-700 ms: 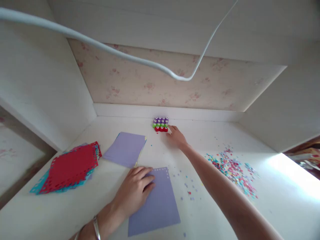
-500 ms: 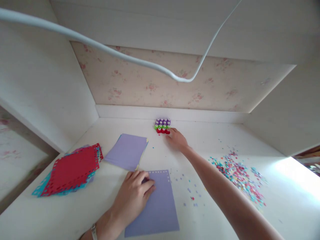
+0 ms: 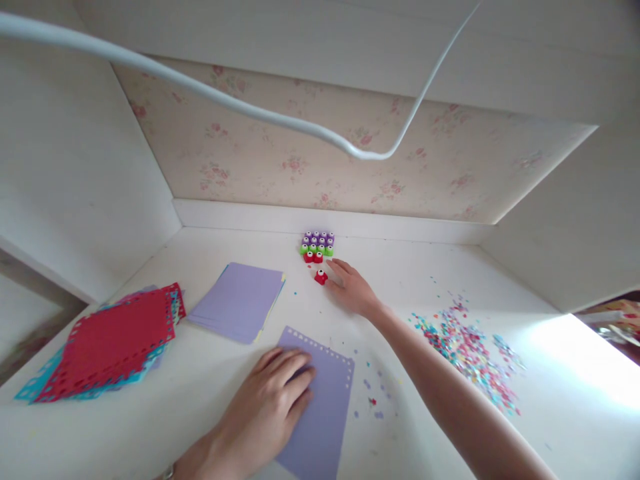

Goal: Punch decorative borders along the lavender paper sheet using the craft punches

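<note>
Across the white table (image 3: 150,440), a pile of red and blue hole-edged sheets (image 3: 117,333) sits at left, with a scatter of confetti (image 3: 465,353) at right. Nearer the middle lies a purple stack of paper (image 3: 240,300); in front of it, a single purple sheet (image 3: 327,407) has holes along its far edge. The left hand (image 3: 273,397) rests on that sheet, fingers laid together, pinching nothing. The right hand (image 3: 353,290) is open beside the red punch (image 3: 321,277), fingers parted; whether the thumb touches it I cannot tell. The punch stands just in front of the clustered punches (image 3: 317,243). It should be light, stiff and smooth, best taken by its sides; the sheet, thin and easily creased, suits flat pressure or an edge hold.
</note>
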{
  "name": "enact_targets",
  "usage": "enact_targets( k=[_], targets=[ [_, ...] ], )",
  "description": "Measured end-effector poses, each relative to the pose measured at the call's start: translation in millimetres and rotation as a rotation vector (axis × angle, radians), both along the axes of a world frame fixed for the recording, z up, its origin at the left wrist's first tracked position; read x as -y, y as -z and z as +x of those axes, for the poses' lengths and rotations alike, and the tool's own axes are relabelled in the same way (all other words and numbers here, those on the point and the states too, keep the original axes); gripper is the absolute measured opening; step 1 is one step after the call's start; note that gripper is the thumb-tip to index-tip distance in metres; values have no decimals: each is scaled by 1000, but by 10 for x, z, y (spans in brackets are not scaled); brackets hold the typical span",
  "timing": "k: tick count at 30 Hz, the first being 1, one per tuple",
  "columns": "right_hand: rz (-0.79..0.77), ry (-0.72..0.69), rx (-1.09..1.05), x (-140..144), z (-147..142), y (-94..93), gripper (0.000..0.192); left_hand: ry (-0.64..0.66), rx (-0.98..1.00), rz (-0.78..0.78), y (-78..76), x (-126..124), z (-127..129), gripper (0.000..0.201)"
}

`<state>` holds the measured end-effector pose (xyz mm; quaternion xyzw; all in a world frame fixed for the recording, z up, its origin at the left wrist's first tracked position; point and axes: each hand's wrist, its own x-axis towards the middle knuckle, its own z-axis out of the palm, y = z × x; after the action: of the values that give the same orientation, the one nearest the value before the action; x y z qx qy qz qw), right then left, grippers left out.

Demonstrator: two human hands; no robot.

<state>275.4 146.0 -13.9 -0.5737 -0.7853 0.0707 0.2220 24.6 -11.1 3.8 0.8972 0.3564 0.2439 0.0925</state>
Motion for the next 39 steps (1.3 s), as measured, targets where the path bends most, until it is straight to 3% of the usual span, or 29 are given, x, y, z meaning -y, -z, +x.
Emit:
enact_targets(
  k=[5,9,16,21,25,28,32,34,39],
  targets=[
    [18,-10,-23,-77,-98,68,37,64,-198,16,-21,-16,-59,41],
    [22,-34,-31,-48,-129,60,52,112,-283,1,-30,-83,-105,51],
    [9,-81,-90,88,-176,-55,42,34,-224,-36,-160,-190,-14,35],
    [-42,-8,-240,124,-140,-45,33,-6,-143,-85,-101,-221,19,24],
    [-73,33,-389,417,-150,-118,37,56,-106,-101,-29,-216,-39,31],
    [-146,-147,-521,830,-238,-258,31,83,-91,-80,-7,-228,-87,34],
    [-254,-131,-490,1282,-420,-374,26,-101,116,-139,31,-232,-107,35],
    [-314,-60,-499,1386,-502,-373,27,-163,203,-179,46,-212,-103,39],
    [-446,-34,-656,1466,-621,-316,28,-90,221,-239,22,-149,-87,39]
  ],
)
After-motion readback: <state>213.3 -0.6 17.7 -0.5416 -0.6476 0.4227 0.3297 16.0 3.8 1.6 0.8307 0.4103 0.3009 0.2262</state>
